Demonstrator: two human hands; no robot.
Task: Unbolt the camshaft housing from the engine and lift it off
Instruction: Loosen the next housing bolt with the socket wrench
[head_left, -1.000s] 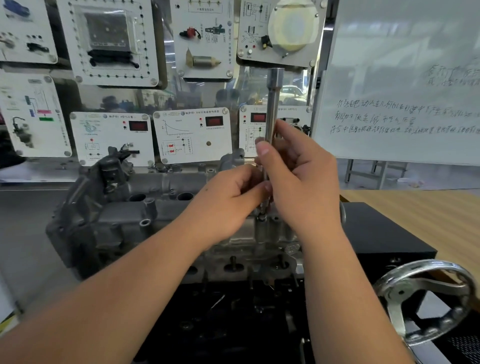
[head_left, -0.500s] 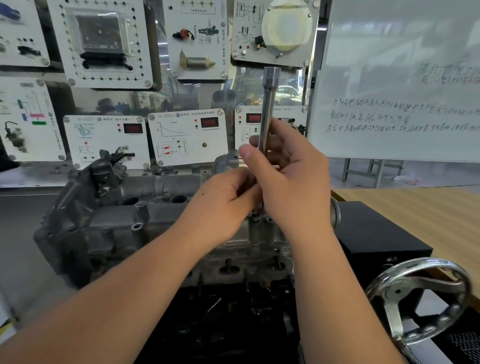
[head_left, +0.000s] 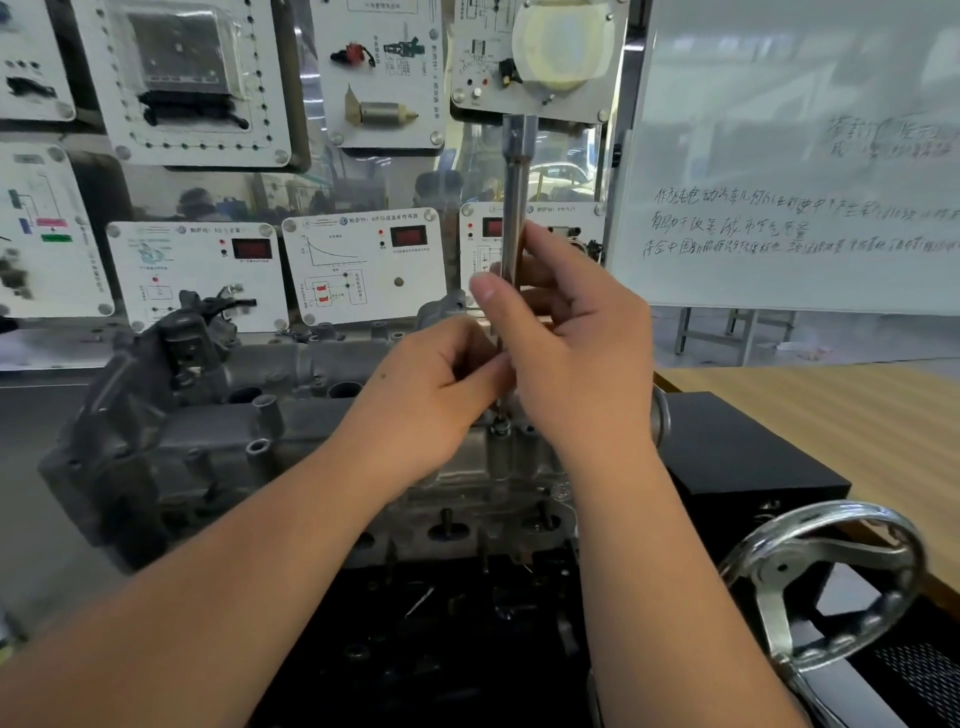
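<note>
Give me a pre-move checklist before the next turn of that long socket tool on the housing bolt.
1. Socket tool stands upright: ok.
2. Right hand grips the shaft: ok.
3. Left hand pinches the lower shaft: ok.
4. Tool tip seated on the bolt: cannot tell, fingers hide it.
5. Camshaft housing still on the engine: ok.
6. Handwheel apart from both arms: ok.
</note>
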